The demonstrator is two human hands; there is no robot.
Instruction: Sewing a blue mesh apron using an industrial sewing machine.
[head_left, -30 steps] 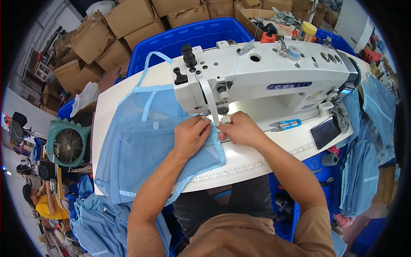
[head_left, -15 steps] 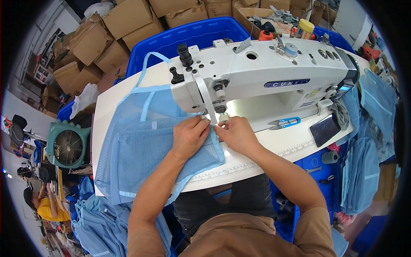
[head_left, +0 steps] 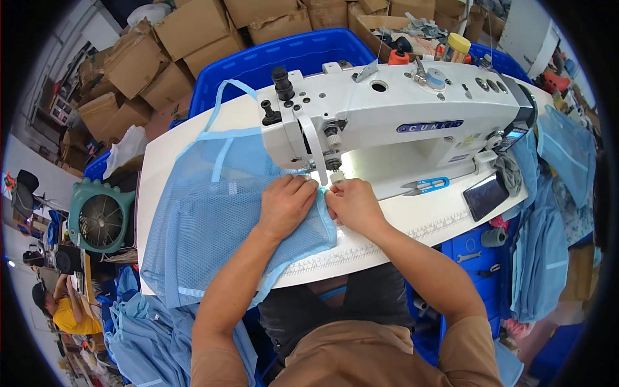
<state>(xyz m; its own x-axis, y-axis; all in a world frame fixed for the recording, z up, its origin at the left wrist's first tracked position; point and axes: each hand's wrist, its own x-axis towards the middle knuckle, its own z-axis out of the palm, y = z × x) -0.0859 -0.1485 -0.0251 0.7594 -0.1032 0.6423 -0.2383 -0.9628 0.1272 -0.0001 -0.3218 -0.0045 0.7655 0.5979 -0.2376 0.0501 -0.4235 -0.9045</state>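
Note:
A light-blue mesh fabric piece (head_left: 213,222) with paler binding along its edges lies over the left of the white sewing table, under the head of the white sewing machine (head_left: 412,106). Just left of the presser foot, my left hand (head_left: 288,201) is closed on the mesh, its fingers bunched together. My right hand (head_left: 354,205) pinches the bound right edge of the same piece, right beside the left hand's fingertips. The needle area sits just beyond both hands, and my fingers hide part of the edge there. One strap of the piece loops up behind the machine head.
Blue-handled thread snips (head_left: 427,186) and a dark phone (head_left: 486,196) lie on the table's right. A ruler strip (head_left: 380,247) runs along its near edge. Blue bins (head_left: 284,51) and cardboard boxes (head_left: 193,29) stand behind; a green fan (head_left: 101,216) and another person (head_left: 68,309) are left.
My right hand has drawn slightly nearer along the bound edge, its fingers more bunched. The left hand stays on the mesh with its fingers a little more curled. The whole view has shifted slightly.

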